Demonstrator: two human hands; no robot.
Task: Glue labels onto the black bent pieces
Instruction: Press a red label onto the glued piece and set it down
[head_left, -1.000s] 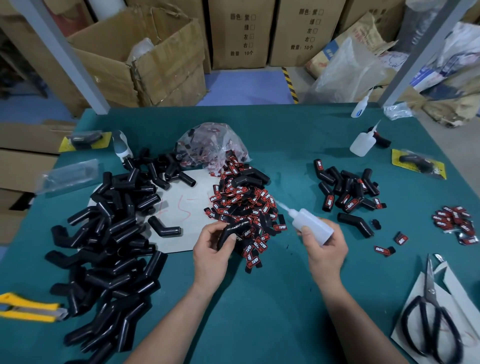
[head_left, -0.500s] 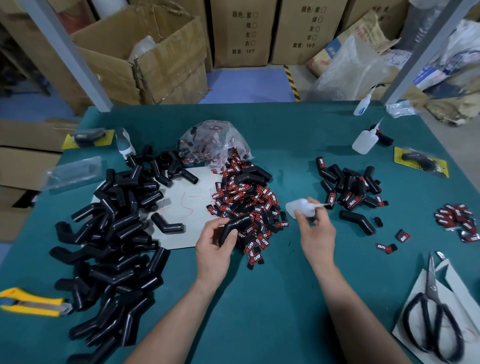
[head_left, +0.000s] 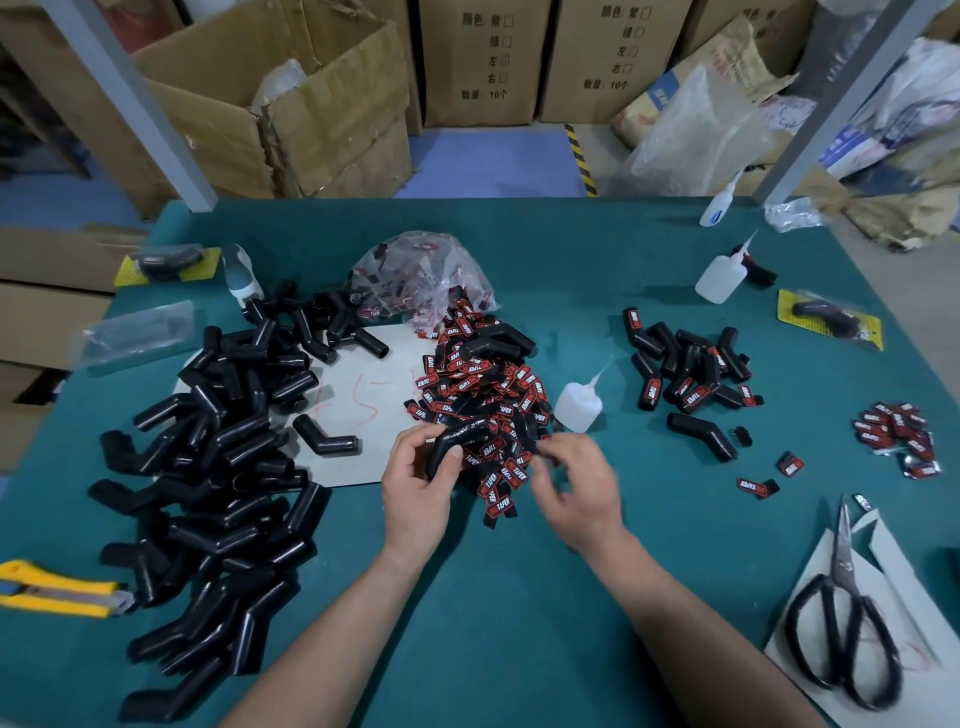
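Left hand (head_left: 415, 493) grips a black bent piece (head_left: 457, 439) in curled fingers over the label pile's (head_left: 478, 384) near edge. Right hand (head_left: 576, 488) beside it is blurred; its finger state cannot be told.

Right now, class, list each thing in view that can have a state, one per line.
Left hand: grips a black bent piece.
Right hand: blurred over the label pile; grip unclear.
Near glue bottle: standing, unheld.
Scissors: closed, lying flat.
Plastic bag: open toward the pile.
Cardboard box: flaps open.
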